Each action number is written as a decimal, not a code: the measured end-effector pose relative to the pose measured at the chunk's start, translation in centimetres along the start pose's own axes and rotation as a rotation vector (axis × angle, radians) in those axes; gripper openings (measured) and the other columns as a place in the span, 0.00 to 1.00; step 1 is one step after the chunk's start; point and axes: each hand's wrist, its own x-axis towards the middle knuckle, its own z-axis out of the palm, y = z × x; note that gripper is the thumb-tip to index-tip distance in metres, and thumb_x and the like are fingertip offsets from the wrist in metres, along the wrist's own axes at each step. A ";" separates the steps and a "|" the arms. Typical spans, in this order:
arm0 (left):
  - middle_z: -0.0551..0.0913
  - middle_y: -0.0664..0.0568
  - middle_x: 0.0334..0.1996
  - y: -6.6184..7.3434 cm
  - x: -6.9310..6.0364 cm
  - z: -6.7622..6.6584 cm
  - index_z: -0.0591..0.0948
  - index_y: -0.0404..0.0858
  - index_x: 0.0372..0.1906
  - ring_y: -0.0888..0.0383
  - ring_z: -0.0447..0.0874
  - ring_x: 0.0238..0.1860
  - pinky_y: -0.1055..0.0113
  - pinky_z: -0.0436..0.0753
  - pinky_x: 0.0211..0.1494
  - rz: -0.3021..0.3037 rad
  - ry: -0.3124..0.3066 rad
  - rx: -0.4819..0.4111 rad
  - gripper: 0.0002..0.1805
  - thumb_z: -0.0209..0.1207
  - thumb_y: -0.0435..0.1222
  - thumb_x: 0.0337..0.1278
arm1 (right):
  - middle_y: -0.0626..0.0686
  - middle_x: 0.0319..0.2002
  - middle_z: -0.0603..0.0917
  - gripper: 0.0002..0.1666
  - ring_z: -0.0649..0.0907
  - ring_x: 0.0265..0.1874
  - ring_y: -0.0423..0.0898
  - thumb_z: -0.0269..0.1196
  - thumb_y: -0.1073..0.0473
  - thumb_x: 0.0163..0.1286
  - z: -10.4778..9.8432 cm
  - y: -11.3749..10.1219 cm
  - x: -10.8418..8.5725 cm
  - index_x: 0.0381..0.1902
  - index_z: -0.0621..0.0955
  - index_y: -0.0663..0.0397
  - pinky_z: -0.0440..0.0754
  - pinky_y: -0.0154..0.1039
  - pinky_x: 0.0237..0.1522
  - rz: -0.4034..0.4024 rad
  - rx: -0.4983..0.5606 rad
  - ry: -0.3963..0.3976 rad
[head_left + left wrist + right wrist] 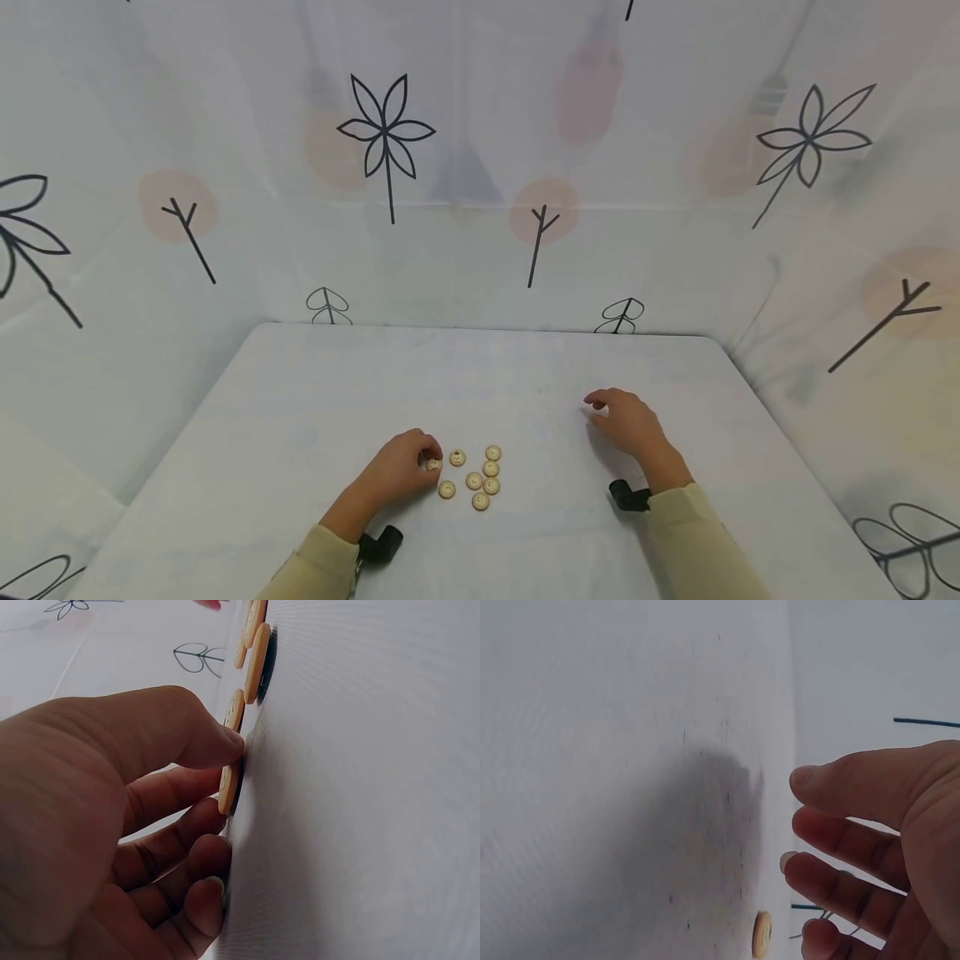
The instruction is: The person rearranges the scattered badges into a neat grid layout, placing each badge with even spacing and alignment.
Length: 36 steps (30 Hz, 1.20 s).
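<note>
My left hand [397, 468] is at the table's middle, left of several small pale wooden discs that look like buttons. Its thumb and index finger pinch one disc [432, 465], which lies at the table surface in the left wrist view. Close by are a disc [457, 457] and another disc [447, 489]; the others group just to the right, such as the disc [474, 481]. Over the right part of the table hovers my right hand [630, 425], fingers loosely bent with nothing in them. In the right wrist view a disc [761, 935] shows below the fingertips.
A white table [300, 400] carries the discs. Behind it hangs a pale cloth [465, 267] printed with black flowers and twigs, also along both sides. Black wrist devices, such as the left wrist device [381, 546], sit by both sleeves.
</note>
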 end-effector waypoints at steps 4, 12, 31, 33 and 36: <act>0.75 0.58 0.30 -0.1 0.0 0.0 0.82 0.43 0.34 0.61 0.71 0.32 0.64 0.75 0.39 0.000 0.003 0.004 0.05 0.64 0.35 0.50 | 0.55 0.48 0.83 0.18 0.81 0.47 0.54 0.62 0.60 0.66 0.2 -0.6 -0.1 0.54 0.81 0.52 0.78 0.53 0.47 -0.005 0.017 -0.006; 0.75 0.58 0.30 -0.2 0.0 0.1 0.82 0.44 0.34 0.61 0.71 0.32 0.64 0.75 0.39 0.010 0.011 0.010 0.05 0.63 0.36 0.50 | 0.54 0.47 0.83 0.18 0.80 0.47 0.54 0.61 0.59 0.65 0.8 -1.8 -0.2 0.53 0.81 0.51 0.77 0.54 0.50 -0.021 0.033 -0.019; 0.75 0.58 0.31 -0.1 -0.2 0.0 0.82 0.43 0.35 0.61 0.71 0.33 0.64 0.75 0.40 0.007 0.005 0.007 0.06 0.64 0.36 0.51 | 0.49 0.44 0.83 0.16 0.81 0.47 0.50 0.65 0.57 0.63 1.8 -4.0 -0.7 0.49 0.83 0.47 0.79 0.52 0.49 -0.119 -0.042 -0.006; 0.75 0.58 0.31 -0.2 -0.1 0.1 0.82 0.44 0.35 0.62 0.71 0.33 0.64 0.75 0.40 0.011 0.006 0.008 0.06 0.64 0.36 0.51 | 0.49 0.44 0.83 0.16 0.82 0.46 0.50 0.65 0.57 0.63 1.9 -4.1 -0.6 0.49 0.83 0.46 0.79 0.51 0.49 -0.121 -0.049 -0.009; 0.75 0.58 0.30 -0.2 0.0 0.1 0.82 0.44 0.35 0.62 0.71 0.33 0.64 0.75 0.40 0.009 0.009 0.011 0.05 0.64 0.36 0.51 | 0.49 0.44 0.83 0.15 0.82 0.47 0.49 0.65 0.57 0.63 1.9 -4.5 -0.7 0.49 0.83 0.46 0.79 0.51 0.49 -0.118 -0.056 -0.013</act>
